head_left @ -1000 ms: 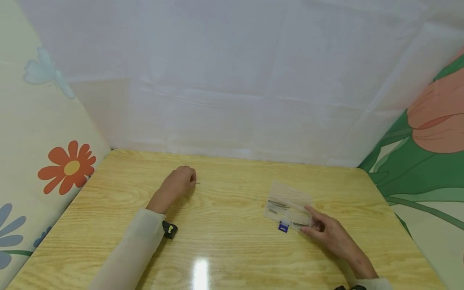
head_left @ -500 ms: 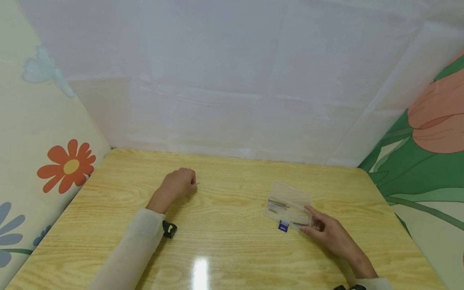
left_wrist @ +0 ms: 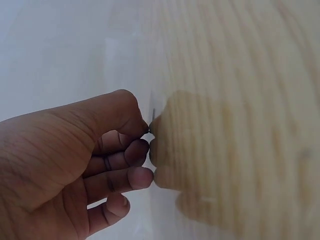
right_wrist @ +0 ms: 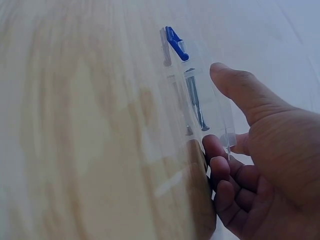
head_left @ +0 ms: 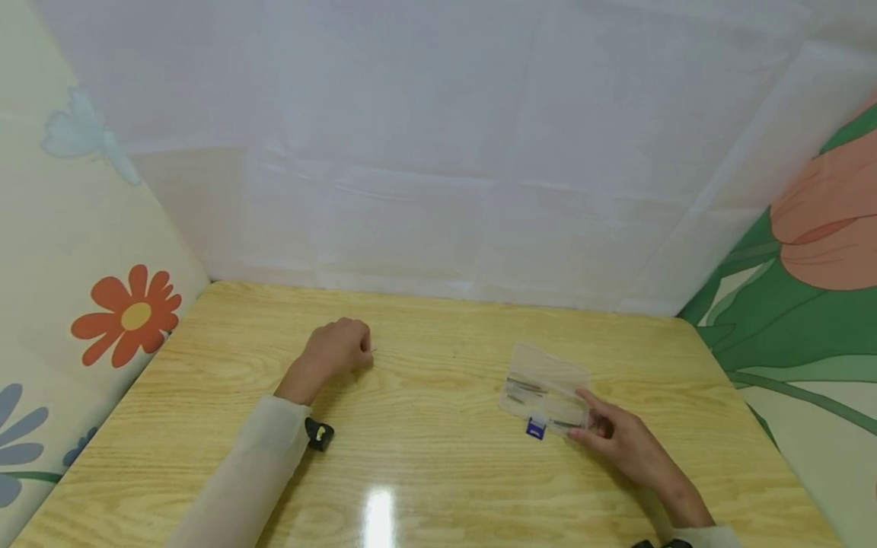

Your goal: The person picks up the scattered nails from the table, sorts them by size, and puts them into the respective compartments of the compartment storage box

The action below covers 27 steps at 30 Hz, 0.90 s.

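Observation:
At the left of the table, my left hand (head_left: 339, 348) is bent down with its fingertips right at the wood. Thumb and forefinger pinch a thin nail (left_wrist: 153, 114); only a short end of it shows past the fingertips. To the right, my right hand (head_left: 626, 441) holds the right end of a clear plastic box (head_left: 544, 373) between thumb and fingers. The box lies on the table with its lid raised and its blue latch (head_left: 537, 428) toward me. Inside are several dark nails (right_wrist: 195, 100) in separate compartments; the ones near the right hand have flat heads.
The wooden table (head_left: 438, 457) runs back to a white sheet (head_left: 411, 190). Flower-printed panels stand at the left and right sides. Both wrists wear black camera bands, and a bright glare (head_left: 379, 517) lies on the front of the table.
The left hand has dipped very slightly, and the end of the nail past its fingertips has turned from level to tilted and shows less. The right hand and the box stay put.

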### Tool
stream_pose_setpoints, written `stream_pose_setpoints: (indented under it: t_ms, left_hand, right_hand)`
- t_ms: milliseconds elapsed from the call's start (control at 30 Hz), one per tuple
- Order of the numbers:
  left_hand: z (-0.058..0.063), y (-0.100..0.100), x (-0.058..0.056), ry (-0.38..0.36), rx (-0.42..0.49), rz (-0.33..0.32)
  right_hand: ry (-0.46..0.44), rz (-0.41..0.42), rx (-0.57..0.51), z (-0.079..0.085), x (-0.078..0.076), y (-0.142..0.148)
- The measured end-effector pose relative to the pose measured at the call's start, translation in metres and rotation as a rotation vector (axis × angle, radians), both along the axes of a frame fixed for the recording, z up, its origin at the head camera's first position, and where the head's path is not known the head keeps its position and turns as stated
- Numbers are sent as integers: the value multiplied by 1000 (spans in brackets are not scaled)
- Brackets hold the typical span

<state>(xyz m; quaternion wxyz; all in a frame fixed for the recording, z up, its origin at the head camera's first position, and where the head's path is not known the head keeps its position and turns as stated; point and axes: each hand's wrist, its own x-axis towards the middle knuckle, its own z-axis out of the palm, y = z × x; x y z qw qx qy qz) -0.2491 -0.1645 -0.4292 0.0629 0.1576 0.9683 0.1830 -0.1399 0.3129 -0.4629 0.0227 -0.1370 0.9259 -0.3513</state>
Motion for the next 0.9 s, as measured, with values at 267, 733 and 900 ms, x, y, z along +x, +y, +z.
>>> stream_pose_setpoints:
  t_ms: [267, 733, 900]
  left_hand:
    - [0, -2, 2, 3, 7, -8]
    - [-1, 1, 1, 11, 9, -7]
    - [-1, 2, 1, 13, 31, -8]
  right_hand:
    - [4, -4, -1, 0, 0, -1]
    - [6, -1, 0, -1, 0, 0]
    - [15, 1, 0, -1, 0, 0]
